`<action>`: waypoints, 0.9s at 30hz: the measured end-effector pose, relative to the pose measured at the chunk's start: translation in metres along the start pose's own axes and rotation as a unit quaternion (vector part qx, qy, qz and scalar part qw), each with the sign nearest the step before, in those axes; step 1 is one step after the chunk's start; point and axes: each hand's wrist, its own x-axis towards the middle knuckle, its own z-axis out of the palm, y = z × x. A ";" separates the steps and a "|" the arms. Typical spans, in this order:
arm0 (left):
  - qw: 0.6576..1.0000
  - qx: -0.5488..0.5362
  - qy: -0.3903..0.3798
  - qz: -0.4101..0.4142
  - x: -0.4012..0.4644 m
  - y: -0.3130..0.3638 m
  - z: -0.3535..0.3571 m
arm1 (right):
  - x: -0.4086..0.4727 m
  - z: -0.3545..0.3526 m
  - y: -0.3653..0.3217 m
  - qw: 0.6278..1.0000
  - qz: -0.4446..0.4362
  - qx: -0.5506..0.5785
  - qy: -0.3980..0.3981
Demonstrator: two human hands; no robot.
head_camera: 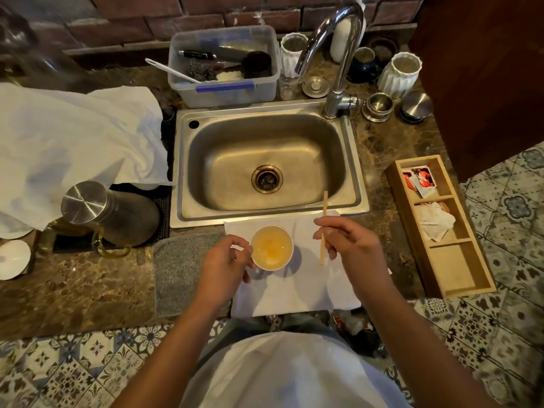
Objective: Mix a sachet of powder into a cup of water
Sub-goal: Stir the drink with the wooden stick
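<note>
Clearly the one cup (271, 248) is a light, thin-walled thing, probably paper, so it would tip or dent under a firm squeeze; it is best steadied low on its side wall, which is where the left hand (224, 262) sits, fingers curled lightly against its left edge. It stands on a white napkin (297, 290) on the worktop (88, 290), just in front of the sink (266, 163), and holds a cloudy orange-yellow liquid, so the powder looks already in. The right hand (350, 245) is pinched around a single wooden stirrer (324, 228), held roughly upright just to the right of the cup and clear of the liquid; the stick is slim and stiff but could snap if bent, so a grip near its middle suits it. By count: one cup, one stirrer, one napkin, one grey cloth (179, 269) beside it, and a three-compartment wooden tray (459, 278) well to the right with sachets in its two far sections; how many sachets is too small to tell.
</note>
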 end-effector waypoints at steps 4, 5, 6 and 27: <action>1.000 -0.013 -0.017 0.008 0.005 -0.001 -0.005 | -0.005 0.019 -0.009 0.993 0.055 0.100 -0.014; 1.000 -0.010 -0.023 0.008 0.006 -0.001 -0.006 | -0.006 0.022 -0.012 0.990 0.063 0.127 -0.025; 1.000 -0.007 -0.029 0.007 0.007 -0.001 -0.007 | -0.006 0.024 -0.013 0.987 0.063 0.143 -0.039; 0.998 -0.022 -0.066 -0.001 0.007 -0.001 -0.011 | -0.002 0.050 0.036 0.922 -0.241 -0.292 0.085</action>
